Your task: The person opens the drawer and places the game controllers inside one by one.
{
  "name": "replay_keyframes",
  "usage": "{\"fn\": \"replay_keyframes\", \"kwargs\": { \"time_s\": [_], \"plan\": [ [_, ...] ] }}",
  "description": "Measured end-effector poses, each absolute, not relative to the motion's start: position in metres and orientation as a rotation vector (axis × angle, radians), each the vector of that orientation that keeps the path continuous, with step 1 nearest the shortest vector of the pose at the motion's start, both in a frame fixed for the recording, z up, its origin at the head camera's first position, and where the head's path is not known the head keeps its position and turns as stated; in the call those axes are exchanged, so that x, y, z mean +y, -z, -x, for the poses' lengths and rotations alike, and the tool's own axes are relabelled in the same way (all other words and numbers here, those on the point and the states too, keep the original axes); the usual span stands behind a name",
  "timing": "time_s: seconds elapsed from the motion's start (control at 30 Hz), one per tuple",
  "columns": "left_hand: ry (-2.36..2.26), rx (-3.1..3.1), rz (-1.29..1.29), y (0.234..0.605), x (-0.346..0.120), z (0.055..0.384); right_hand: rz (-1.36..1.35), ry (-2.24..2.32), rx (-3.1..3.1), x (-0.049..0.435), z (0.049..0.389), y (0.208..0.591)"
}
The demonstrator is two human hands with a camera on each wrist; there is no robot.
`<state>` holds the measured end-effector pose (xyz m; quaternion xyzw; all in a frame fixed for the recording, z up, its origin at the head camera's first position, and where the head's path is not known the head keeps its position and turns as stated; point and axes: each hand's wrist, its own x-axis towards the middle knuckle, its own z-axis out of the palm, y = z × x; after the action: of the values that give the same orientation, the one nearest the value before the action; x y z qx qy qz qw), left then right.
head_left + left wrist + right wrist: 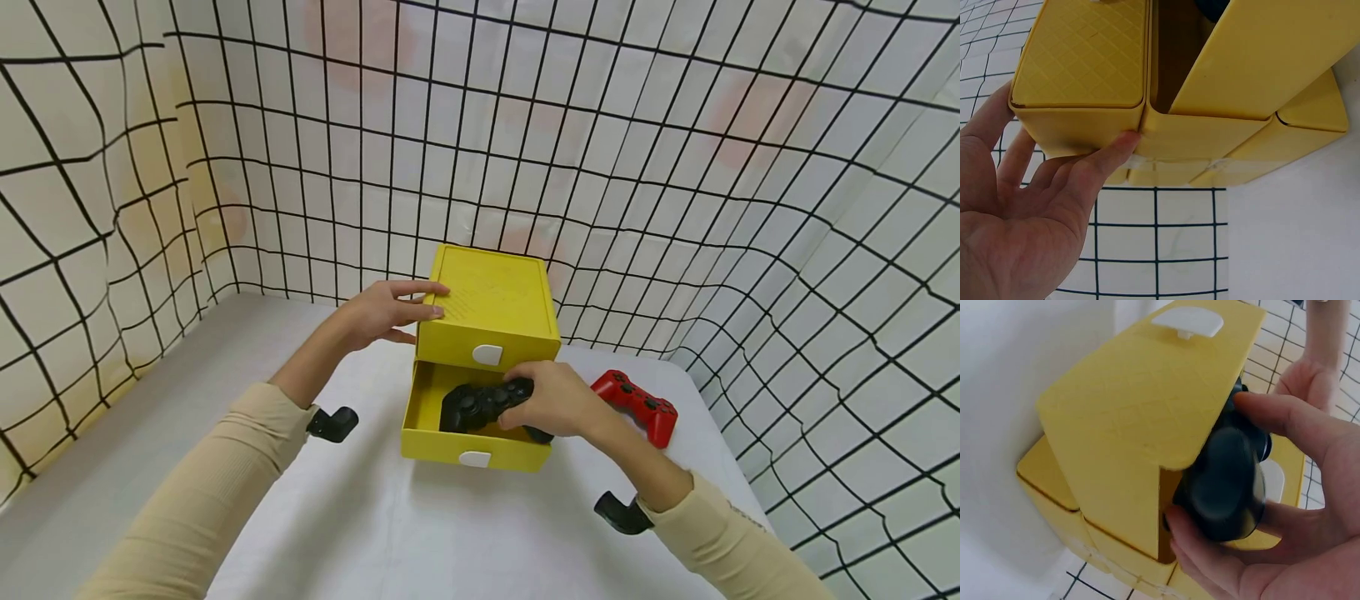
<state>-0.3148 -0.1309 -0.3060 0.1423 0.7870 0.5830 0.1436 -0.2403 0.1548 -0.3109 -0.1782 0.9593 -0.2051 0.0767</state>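
Observation:
A yellow drawer box stands on the white table, and one lower drawer is pulled out toward me. My right hand grips one end of a black game controller, which is at the open drawer's mouth. In the right wrist view, thumb and fingers wrap round the rounded handle of the controller. My left hand rests against the box's upper left side with straight fingers. Seen from the left wrist, the hand touches the side of the yellow box.
A red game controller lies on the table right of the box, partly behind my right forearm. White handles sit on the drawer fronts. White cloth with a black grid encloses the table at the back and sides.

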Motion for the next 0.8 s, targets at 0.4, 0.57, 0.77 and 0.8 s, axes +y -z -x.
{"fn": "replay_keyframes", "kwargs": {
  "time_s": [0.4,0.57,0.77,0.8],
  "plan": [
    [-1.682,2.270,-0.406,0.307,-0.131,0.315,0.626,0.669,2.910,0.160,0.239,0.315],
    [-1.688,2.266,-0.407,0.306,-0.130,0.314,0.572,0.670,2.937,0.159,0.239,0.318],
    [-1.694,2.260,-0.409,0.306,-0.130,0.313,0.563,0.697,2.942,0.156,0.239,0.325],
    [-1.695,2.260,-0.409,0.306,-0.130,0.313,0.562,0.703,2.940,0.156,0.239,0.326]
  ]
}}
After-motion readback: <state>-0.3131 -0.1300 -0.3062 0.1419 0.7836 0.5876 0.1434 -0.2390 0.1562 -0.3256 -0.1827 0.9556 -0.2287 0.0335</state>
